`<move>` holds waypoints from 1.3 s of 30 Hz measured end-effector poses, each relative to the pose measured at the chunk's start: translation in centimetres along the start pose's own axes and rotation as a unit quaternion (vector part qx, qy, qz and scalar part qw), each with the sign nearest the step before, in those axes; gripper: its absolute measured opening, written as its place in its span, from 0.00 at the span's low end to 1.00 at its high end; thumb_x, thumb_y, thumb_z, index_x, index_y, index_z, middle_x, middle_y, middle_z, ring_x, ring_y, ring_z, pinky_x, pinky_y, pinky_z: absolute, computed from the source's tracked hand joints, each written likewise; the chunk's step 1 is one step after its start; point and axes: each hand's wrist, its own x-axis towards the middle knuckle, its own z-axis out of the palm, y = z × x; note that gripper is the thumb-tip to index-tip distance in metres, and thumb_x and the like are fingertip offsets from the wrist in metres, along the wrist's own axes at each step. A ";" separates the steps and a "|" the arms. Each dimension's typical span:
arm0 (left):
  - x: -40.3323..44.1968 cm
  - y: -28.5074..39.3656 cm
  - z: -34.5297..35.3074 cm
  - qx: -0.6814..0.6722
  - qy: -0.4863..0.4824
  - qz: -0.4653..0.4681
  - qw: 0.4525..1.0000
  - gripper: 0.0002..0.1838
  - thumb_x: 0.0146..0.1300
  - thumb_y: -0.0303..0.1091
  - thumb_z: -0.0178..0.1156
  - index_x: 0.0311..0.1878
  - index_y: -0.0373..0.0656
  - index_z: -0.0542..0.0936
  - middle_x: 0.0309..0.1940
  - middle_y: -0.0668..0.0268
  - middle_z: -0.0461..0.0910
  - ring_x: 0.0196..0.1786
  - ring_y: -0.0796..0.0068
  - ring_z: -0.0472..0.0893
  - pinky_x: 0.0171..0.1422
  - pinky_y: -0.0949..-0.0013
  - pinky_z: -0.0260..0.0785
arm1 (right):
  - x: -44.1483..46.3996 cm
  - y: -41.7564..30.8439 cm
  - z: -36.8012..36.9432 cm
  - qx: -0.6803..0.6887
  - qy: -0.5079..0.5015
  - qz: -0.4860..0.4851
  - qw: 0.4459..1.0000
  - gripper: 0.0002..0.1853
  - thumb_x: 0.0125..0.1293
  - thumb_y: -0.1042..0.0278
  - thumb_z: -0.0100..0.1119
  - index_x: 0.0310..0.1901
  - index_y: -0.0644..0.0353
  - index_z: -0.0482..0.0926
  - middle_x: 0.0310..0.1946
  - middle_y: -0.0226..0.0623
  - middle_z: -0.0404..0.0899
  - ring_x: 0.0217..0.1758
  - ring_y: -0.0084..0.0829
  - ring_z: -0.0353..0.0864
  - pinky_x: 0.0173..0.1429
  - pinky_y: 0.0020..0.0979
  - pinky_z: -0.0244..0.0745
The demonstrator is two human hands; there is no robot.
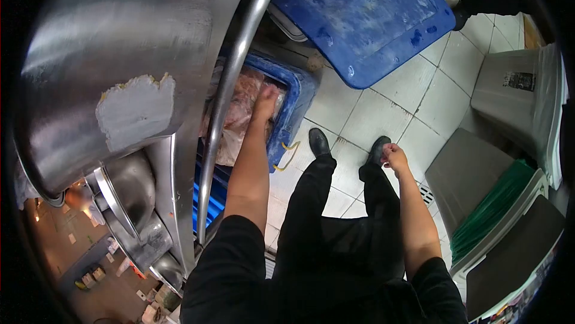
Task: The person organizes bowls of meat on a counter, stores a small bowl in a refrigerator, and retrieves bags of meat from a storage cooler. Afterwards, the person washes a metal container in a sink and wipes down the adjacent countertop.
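Blue bin (pixel 304 93): on the tiled floor (pixel 392 90), its rim scuffed and whitish.
Meat (pixel 239 105): pinkish, in clear plastic, inside the bin.
Left hand (pixel 268 99): reaching into the bin, over the meat; fingers blurred, so whether they grasp it I cannot tell.
Right hand (pixel 393 157): well apart from the bin, to its right, fingers bent toward the thumb; whether something is pinched there I cannot tell.
Cord (pixel 288 157): yellow, at the bin's near corner.
Rail (pixel 238 54): steel, passing in front of the bin's left part.
Lid (pixel 371 18): blue, scuffed, beyond the bin and to its right.
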 end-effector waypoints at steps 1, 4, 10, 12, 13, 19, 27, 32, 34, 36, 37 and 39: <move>1.2 -1.5 -0.4 0.095 0.145 0.126 0.977 0.26 0.71 0.52 0.47 0.63 0.45 0.74 0.61 0.56 0.74 0.66 0.60 0.70 0.69 0.64 0.59 | 0.0 -0.1 0.1 0.001 0.001 -0.002 1.000 0.08 0.68 0.60 0.53 0.43 0.52 0.75 0.31 0.29 0.78 0.30 0.25 0.79 0.31 0.29 0.74; 1.6 -5.2 1.8 0.000 -0.042 0.017 0.999 0.26 0.70 0.52 0.48 0.64 0.48 0.73 0.61 0.55 0.74 0.66 0.59 0.71 0.68 0.66 0.60 | -0.1 -0.4 -0.1 -0.004 -0.004 -0.007 1.000 0.08 0.67 0.60 0.54 0.43 0.52 0.75 0.30 0.29 0.78 0.30 0.25 0.79 0.31 0.29 0.74; 0.1 -2.2 0.3 0.048 -0.119 -0.025 0.991 0.29 0.69 0.54 0.48 0.68 0.49 0.68 0.66 0.55 0.69 0.69 0.58 0.67 0.72 0.65 0.56 | -0.5 -2.4 0.4 -0.021 -0.008 0.001 1.000 0.09 0.67 0.60 0.55 0.43 0.53 0.75 0.31 0.30 0.78 0.29 0.26 0.79 0.31 0.31 0.75; -2.7 -0.7 1.2 0.198 0.056 0.023 0.978 0.32 0.69 0.52 0.48 0.72 0.48 0.61 0.71 0.54 0.60 0.72 0.56 0.61 0.74 0.61 0.54 | -1.4 -2.5 0.4 -0.040 -0.014 -0.030 0.999 0.10 0.67 0.59 0.55 0.45 0.54 0.75 0.32 0.31 0.78 0.29 0.27 0.79 0.31 0.33 0.76; -4.6 -0.1 1.5 0.180 0.110 0.043 0.976 0.35 0.69 0.51 0.47 0.74 0.45 0.55 0.73 0.52 0.54 0.74 0.53 0.57 0.75 0.58 0.52 | -1.9 -2.6 0.4 -0.044 -0.019 -0.031 0.998 0.11 0.67 0.60 0.54 0.46 0.54 0.75 0.32 0.32 0.78 0.28 0.28 0.79 0.31 0.35 0.76; -18.7 3.8 0.4 0.119 0.190 0.068 0.972 0.30 0.68 0.48 0.51 0.67 0.38 0.65 0.67 0.45 0.63 0.70 0.49 0.62 0.73 0.56 0.55 | -6.6 -5.3 -0.9 -0.072 -0.048 -0.045 0.995 0.14 0.67 0.57 0.54 0.48 0.56 0.74 0.34 0.35 0.79 0.31 0.32 0.81 0.32 0.35 0.76; -39.2 3.8 -2.0 0.019 0.156 0.037 0.987 0.24 0.67 0.46 0.55 0.61 0.42 0.73 0.60 0.52 0.73 0.64 0.53 0.71 0.68 0.59 0.63 | -13.5 -11.5 -2.9 -0.176 -0.107 -0.063 0.977 0.16 0.64 0.55 0.55 0.50 0.53 0.72 0.40 0.40 0.79 0.35 0.37 0.82 0.36 0.41 0.79; -45.7 6.6 -3.2 -0.068 0.119 0.001 0.991 0.21 0.66 0.46 0.55 0.58 0.45 0.75 0.54 0.55 0.78 0.55 0.57 0.79 0.59 0.61 0.71 | -14.8 -15.3 -2.6 -0.203 -0.086 -0.080 0.972 0.17 0.64 0.57 0.55 0.49 0.57 0.73 0.37 0.40 0.79 0.30 0.34 0.83 0.30 0.36 0.78; -46.0 6.8 -3.3 -0.081 0.112 0.009 0.990 0.20 0.66 0.46 0.56 0.57 0.46 0.76 0.51 0.56 0.80 0.50 0.60 0.81 0.54 0.62 0.73 | -14.9 -16.2 -2.0 -0.217 -0.094 -0.095 0.967 0.16 0.64 0.58 0.55 0.49 0.57 0.73 0.37 0.40 0.79 0.29 0.34 0.82 0.29 0.36 0.78; -45.1 6.8 -3.5 -0.089 0.098 0.023 0.991 0.19 0.66 0.45 0.57 0.56 0.47 0.77 0.47 0.57 0.81 0.48 0.60 0.81 0.52 0.62 0.73 | -15.5 -17.4 -0.8 -0.225 -0.083 -0.108 0.965 0.17 0.64 0.58 0.55 0.51 0.56 0.73 0.35 0.38 0.79 0.28 0.33 0.82 0.29 0.36 0.77; -44.6 6.6 -3.7 -0.095 0.097 0.022 0.991 0.19 0.65 0.45 0.58 0.55 0.48 0.78 0.44 0.58 0.82 0.46 0.61 0.82 0.51 0.62 0.73 | -15.7 -18.1 0.0 -0.225 -0.085 -0.117 0.964 0.17 0.64 0.58 0.55 0.52 0.55 0.72 0.34 0.37 0.78 0.28 0.33 0.81 0.29 0.36 0.77; -42.7 5.1 -4.0 -0.114 0.092 0.060 0.987 0.17 0.65 0.43 0.58 0.53 0.47 0.79 0.43 0.59 0.83 0.45 0.63 0.82 0.49 0.63 0.74 | -17.3 -19.8 1.7 -0.197 -0.100 -0.127 0.967 0.18 0.65 0.59 0.54 0.54 0.56 0.72 0.36 0.38 0.79 0.31 0.34 0.82 0.31 0.37 0.78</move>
